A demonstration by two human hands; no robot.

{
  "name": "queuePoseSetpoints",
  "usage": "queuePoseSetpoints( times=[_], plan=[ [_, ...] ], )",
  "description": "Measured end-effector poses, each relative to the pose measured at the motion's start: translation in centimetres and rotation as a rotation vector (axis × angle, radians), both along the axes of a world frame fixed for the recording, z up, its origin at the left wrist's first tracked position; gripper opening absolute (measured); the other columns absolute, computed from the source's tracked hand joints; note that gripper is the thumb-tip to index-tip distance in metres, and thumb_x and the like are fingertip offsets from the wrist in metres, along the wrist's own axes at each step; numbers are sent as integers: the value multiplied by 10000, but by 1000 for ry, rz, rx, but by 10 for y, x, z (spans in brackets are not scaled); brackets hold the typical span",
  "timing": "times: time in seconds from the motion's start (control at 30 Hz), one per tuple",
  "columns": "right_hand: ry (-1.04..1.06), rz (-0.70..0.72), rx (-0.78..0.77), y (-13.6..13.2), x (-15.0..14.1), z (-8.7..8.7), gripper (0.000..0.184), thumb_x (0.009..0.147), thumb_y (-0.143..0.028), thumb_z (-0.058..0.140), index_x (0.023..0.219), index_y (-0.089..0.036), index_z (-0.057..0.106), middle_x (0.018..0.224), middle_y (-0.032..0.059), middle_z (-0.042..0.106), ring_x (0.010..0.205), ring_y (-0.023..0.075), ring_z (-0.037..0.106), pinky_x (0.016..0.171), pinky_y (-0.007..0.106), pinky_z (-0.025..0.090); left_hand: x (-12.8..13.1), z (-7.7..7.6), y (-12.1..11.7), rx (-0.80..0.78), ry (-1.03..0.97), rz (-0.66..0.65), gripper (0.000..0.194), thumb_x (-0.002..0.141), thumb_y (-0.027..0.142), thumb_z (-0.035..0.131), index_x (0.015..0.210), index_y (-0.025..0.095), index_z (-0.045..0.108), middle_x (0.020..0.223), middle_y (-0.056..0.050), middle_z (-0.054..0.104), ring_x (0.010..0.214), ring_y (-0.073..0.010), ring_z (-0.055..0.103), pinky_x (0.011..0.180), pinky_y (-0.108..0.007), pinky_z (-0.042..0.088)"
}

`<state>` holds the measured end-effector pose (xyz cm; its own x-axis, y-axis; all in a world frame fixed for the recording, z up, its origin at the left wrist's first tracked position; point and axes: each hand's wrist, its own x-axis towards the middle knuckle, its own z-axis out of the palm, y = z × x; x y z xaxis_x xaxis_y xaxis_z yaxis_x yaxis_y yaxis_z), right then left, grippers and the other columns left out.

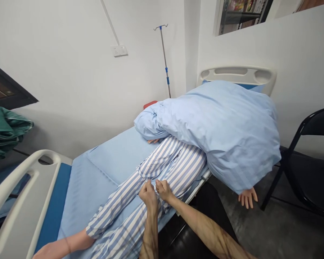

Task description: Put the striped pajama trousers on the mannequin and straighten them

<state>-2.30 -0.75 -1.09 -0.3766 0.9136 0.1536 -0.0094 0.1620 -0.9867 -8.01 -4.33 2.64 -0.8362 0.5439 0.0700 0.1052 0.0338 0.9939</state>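
A manikin lies on the bed in blue-and-white striped trousers (189,162). My left hand (148,194) is closed in a fist on the trouser cloth around the knee of the nearer leg. Right beside it, my right hand (164,190) is also closed, its knuckles up, on the same cloth. The fabric inside both fists is mostly hidden by my fingers. A bare foot (56,246) sticks out of the farther trouser leg at the lower left. Over the upper body and head lies a light blue quilt (218,122).
One manikin hand (247,198) hangs below the quilt over the bed's near side. The footboard (43,190) stands at left, the headboard (236,72) at the far right. An IV pole (164,57) rises behind the bed. At right is a black folding chair (302,172).
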Motion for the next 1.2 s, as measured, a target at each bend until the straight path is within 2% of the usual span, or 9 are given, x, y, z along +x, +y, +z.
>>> queuePoseSetpoints(
  times=[0.1, 0.23, 0.37, 0.47, 0.57, 0.67, 0.9, 1.03, 1.2],
  plan=[
    [18, -67, -29, 3, -2, -3, 509, 894, -500, 338, 479, -208, 297, 431, 1, 351, 444, 132, 365, 504, 287, 311, -2, -19, 20, -109, -8, -92, 429, 808, 468, 464, 484, 207, 360, 446, 46, 376, 473, -91, 346, 500, -245, 304],
    [24, -64, -39, 5, -4, -4, 525, 897, -525, 308, 481, -205, 297, 446, 6, 358, 455, 134, 360, 489, 283, 301, -12, -36, 26, -255, 70, -209, 417, 835, 434, 386, 486, 206, 403, 463, 7, 460, 491, -114, 404, 522, -255, 316],
    [-22, -19, 13, 13, 8, 11, 507, 889, -519, 369, 499, -197, 332, 472, -2, 378, 477, 122, 374, 491, 265, 279, -12, -32, 24, -342, 219, -300, 392, 844, 411, 372, 546, 194, 503, 561, -34, 562, 574, -138, 473, 575, -258, 325],
    [-70, 24, 148, 28, 30, 39, 484, 912, -459, 376, 513, -190, 323, 472, -19, 347, 479, 101, 360, 496, 252, 251, -6, -27, 25, -504, 282, -370, 406, 842, 433, 394, 533, 194, 506, 557, -30, 545, 588, -144, 461, 580, -260, 290],
    [-83, 29, 281, 47, 51, 67, 472, 937, -420, 358, 531, -188, 295, 478, -35, 307, 475, 80, 334, 504, 245, 232, 1, -25, 28, -625, 343, -359, 389, 834, 389, 401, 500, 193, 443, 529, -11, 491, 575, -135, 427, 581, -263, 246],
    [-102, -15, 301, 57, 61, 67, 468, 948, -411, 339, 539, -192, 276, 480, -40, 291, 470, 75, 321, 506, 241, 233, 3, -25, 28, -658, 384, -338, 380, 835, 372, 389, 502, 192, 415, 520, -3, 472, 565, -129, 407, 585, -265, 227],
    [-349, -44, 429, 40, 54, 6, 405, 943, -323, 323, 569, -189, 401, 500, 7, 460, 500, 112, 418, 549, 274, 242, 3, -30, 23, -510, 372, -335, 389, 817, 403, 425, 492, 191, 402, 500, 13, 430, 558, -119, 392, 575, -251, 255],
    [-334, -74, 398, 38, 53, 5, 434, 953, -337, 312, 550, -191, 387, 479, 12, 461, 488, 116, 423, 541, 278, 236, 3, -25, 27, -304, 204, -210, 388, 786, 402, 463, 481, 203, 328, 469, 43, 307, 526, -100, 322, 538, -243, 271],
    [-257, -98, 276, 42, 54, 11, 459, 946, -369, 320, 522, -196, 360, 452, 10, 421, 462, 118, 397, 525, 287, 218, 23, 10, 50, -22, 51, -188, 422, 758, 409, 539, 467, 205, 314, 458, 61, 282, 484, -74, 275, 490, -238, 260]
  ],
)
